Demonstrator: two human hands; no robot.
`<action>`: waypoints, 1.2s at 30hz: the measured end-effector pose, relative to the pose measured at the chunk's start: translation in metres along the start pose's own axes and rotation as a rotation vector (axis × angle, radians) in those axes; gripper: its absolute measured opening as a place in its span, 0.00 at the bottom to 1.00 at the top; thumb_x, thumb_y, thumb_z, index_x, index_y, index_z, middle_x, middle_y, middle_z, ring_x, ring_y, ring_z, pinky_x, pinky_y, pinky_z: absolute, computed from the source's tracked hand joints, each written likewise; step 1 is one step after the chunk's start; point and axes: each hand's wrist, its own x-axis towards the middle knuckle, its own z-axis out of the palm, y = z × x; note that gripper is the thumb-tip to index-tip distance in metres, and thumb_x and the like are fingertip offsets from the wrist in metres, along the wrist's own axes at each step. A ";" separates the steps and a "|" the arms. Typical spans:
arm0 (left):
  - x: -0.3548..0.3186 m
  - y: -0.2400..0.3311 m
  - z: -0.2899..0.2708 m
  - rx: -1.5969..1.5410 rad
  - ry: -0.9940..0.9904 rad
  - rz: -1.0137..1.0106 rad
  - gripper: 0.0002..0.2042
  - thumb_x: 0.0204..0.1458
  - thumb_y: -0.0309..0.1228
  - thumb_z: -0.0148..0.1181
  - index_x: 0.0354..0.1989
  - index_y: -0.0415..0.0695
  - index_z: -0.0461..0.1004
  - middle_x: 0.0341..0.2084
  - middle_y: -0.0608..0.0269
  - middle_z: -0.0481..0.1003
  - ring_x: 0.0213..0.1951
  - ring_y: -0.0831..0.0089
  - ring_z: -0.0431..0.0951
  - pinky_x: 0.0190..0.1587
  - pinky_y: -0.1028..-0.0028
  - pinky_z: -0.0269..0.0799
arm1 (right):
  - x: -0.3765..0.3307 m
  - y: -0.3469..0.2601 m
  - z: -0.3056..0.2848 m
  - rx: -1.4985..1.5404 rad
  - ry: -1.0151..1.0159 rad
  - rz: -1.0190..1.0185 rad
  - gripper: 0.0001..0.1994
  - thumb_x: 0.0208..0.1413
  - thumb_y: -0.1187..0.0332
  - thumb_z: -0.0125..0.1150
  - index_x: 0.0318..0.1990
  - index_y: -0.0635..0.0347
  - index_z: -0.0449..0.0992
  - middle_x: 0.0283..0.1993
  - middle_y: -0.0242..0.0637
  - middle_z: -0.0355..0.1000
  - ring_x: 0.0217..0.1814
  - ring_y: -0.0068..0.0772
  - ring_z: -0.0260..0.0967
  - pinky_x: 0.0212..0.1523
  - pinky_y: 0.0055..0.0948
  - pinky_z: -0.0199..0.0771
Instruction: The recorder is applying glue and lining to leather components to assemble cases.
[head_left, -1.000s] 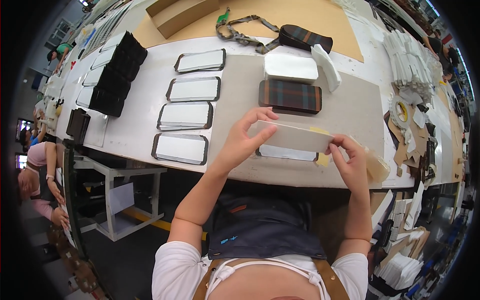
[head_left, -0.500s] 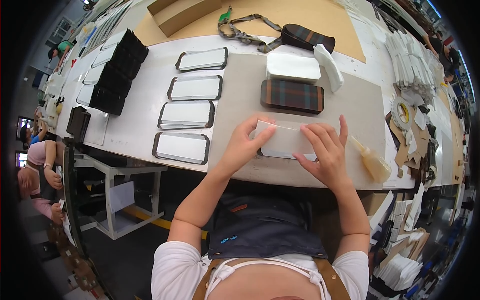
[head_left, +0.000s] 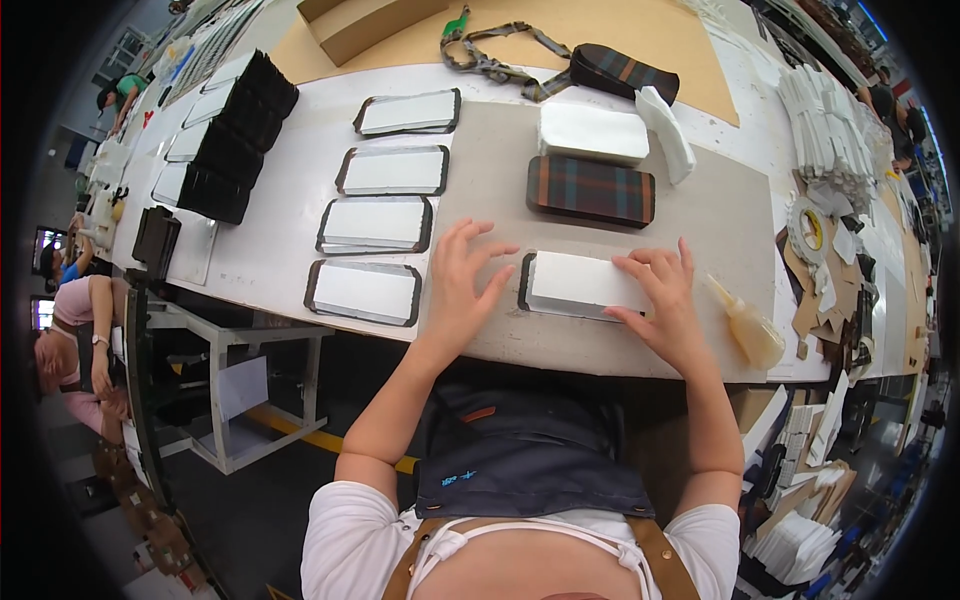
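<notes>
Busy workshop, long white surface (head_left: 270,250) running across the view, seen from above. On it, a large grey rectangular mat (head_left: 720,220) spread before the person, with a brown cardboard sheet (head_left: 640,30) beyond it. Left of the mat, a column of four white rectangular panels with dark edges (head_left: 375,222), each lying flat, long side running left to right. Further left, stacks of black rectangular pieces (head_left: 235,140). On the far part of the mat, a white rectangular block (head_left: 593,132), and just in front of it a dark plaid fabric-covered panel (head_left: 592,190), both lengthwise left to right. Beside them a white folded piece (head_left: 666,128), tilted. On the cardboard, a plaid pouch with a woven strap (head_left: 620,68). At the right, stacks of white card pieces (head_left: 825,120) and a roll of tape (head_left: 808,228).

Near the front edge of the mat, flat between the hands, a white rectangular panel with a dark border (head_left: 580,284), long axis left to right, left end slightly nearer the person. Left hand (head_left: 462,280) just beside that left end, palm down on the mat, fingers spread flat, gripping nothing. Right hand (head_left: 665,295) pressed on the panel's right end, fingers extended and splayed over it, not curled around it. Just right of that hand, a yellowish translucent glue bottle (head_left: 748,326) lying on its side, nozzle toward the hand.
</notes>
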 end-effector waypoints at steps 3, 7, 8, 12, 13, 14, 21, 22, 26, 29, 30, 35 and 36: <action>-0.010 0.001 0.004 0.084 -0.040 0.027 0.15 0.52 0.32 0.71 0.49 0.53 0.82 0.65 0.53 0.68 0.73 0.48 0.57 0.72 0.51 0.53 | -0.002 0.000 0.005 0.019 -0.047 0.002 0.29 0.48 0.60 0.77 0.58 0.57 0.76 0.53 0.37 0.71 0.61 0.43 0.66 0.80 0.61 0.36; -0.011 0.004 0.005 0.090 -0.042 0.033 0.15 0.51 0.32 0.72 0.48 0.54 0.82 0.66 0.52 0.67 0.74 0.46 0.54 0.72 0.49 0.49 | -0.003 0.000 0.011 0.039 -0.064 0.003 0.29 0.48 0.60 0.77 0.58 0.57 0.76 0.53 0.37 0.70 0.62 0.43 0.65 0.80 0.61 0.35; -0.011 0.003 0.006 0.101 -0.050 0.039 0.15 0.51 0.32 0.72 0.48 0.54 0.82 0.66 0.52 0.66 0.74 0.45 0.53 0.72 0.49 0.49 | -0.003 0.000 0.012 0.040 -0.065 0.003 0.29 0.48 0.60 0.77 0.58 0.57 0.76 0.53 0.37 0.70 0.62 0.43 0.65 0.80 0.61 0.35; -0.011 0.001 0.007 0.130 -0.055 0.053 0.15 0.50 0.33 0.73 0.48 0.54 0.82 0.67 0.51 0.66 0.74 0.45 0.53 0.72 0.49 0.48 | -0.002 -0.001 0.013 0.014 -0.060 0.001 0.29 0.47 0.60 0.77 0.58 0.56 0.76 0.52 0.37 0.70 0.62 0.43 0.65 0.80 0.61 0.34; -0.011 0.001 0.007 0.129 -0.056 0.053 0.15 0.50 0.33 0.73 0.48 0.54 0.82 0.67 0.51 0.66 0.74 0.45 0.53 0.72 0.49 0.48 | -0.002 -0.001 0.013 0.005 -0.061 0.001 0.29 0.47 0.60 0.77 0.57 0.56 0.76 0.52 0.37 0.70 0.62 0.43 0.65 0.81 0.60 0.34; -0.011 0.002 0.007 0.133 -0.055 0.053 0.15 0.50 0.33 0.73 0.48 0.54 0.82 0.67 0.51 0.66 0.74 0.45 0.53 0.72 0.49 0.48 | -0.002 -0.001 0.013 0.006 -0.062 0.001 0.29 0.47 0.60 0.77 0.57 0.56 0.76 0.52 0.37 0.70 0.62 0.43 0.65 0.81 0.60 0.34; -0.011 0.005 0.008 0.134 -0.063 0.046 0.16 0.51 0.35 0.73 0.49 0.54 0.83 0.67 0.50 0.65 0.74 0.45 0.52 0.73 0.47 0.47 | 0.000 -0.003 0.011 -0.019 -0.077 -0.007 0.28 0.47 0.61 0.77 0.57 0.57 0.76 0.52 0.37 0.70 0.61 0.43 0.65 0.81 0.60 0.34; -0.011 0.006 0.009 0.134 -0.063 0.047 0.16 0.51 0.35 0.73 0.49 0.54 0.83 0.67 0.50 0.65 0.74 0.45 0.52 0.73 0.47 0.47 | 0.001 -0.004 0.010 -0.021 -0.084 -0.005 0.28 0.47 0.61 0.77 0.57 0.58 0.76 0.52 0.37 0.70 0.61 0.43 0.65 0.81 0.60 0.34; -0.011 0.008 0.010 0.149 -0.082 0.084 0.16 0.52 0.37 0.72 0.50 0.55 0.82 0.67 0.48 0.64 0.74 0.42 0.51 0.73 0.43 0.44 | 0.001 -0.004 0.010 -0.024 -0.083 -0.003 0.29 0.47 0.61 0.77 0.57 0.58 0.77 0.52 0.38 0.70 0.61 0.43 0.65 0.81 0.60 0.34; -0.011 0.008 0.012 0.170 -0.085 0.102 0.16 0.53 0.37 0.71 0.50 0.56 0.83 0.67 0.46 0.63 0.74 0.41 0.51 0.74 0.41 0.42 | -0.001 -0.002 0.010 -0.032 -0.078 0.000 0.29 0.46 0.61 0.78 0.57 0.57 0.77 0.52 0.38 0.70 0.61 0.42 0.65 0.81 0.60 0.34; -0.011 0.008 0.012 0.187 -0.086 0.100 0.16 0.53 0.37 0.71 0.50 0.56 0.83 0.67 0.46 0.63 0.74 0.41 0.50 0.74 0.41 0.42 | -0.001 -0.002 0.008 -0.011 -0.070 0.017 0.28 0.47 0.60 0.77 0.57 0.57 0.77 0.52 0.38 0.70 0.60 0.42 0.65 0.81 0.60 0.34; -0.011 0.008 0.013 0.210 -0.095 0.099 0.16 0.52 0.36 0.72 0.51 0.58 0.83 0.68 0.50 0.63 0.75 0.42 0.51 0.74 0.42 0.42 | -0.009 0.021 0.005 0.086 -0.027 0.095 0.23 0.52 0.62 0.74 0.55 0.56 0.77 0.48 0.37 0.71 0.59 0.40 0.67 0.80 0.58 0.35; -0.011 0.008 0.013 0.206 -0.093 0.098 0.16 0.52 0.36 0.72 0.51 0.58 0.83 0.68 0.50 0.63 0.75 0.43 0.51 0.74 0.42 0.42 | -0.010 0.024 0.004 0.137 -0.050 0.143 0.20 0.55 0.65 0.72 0.54 0.56 0.77 0.47 0.36 0.72 0.58 0.39 0.68 0.80 0.57 0.35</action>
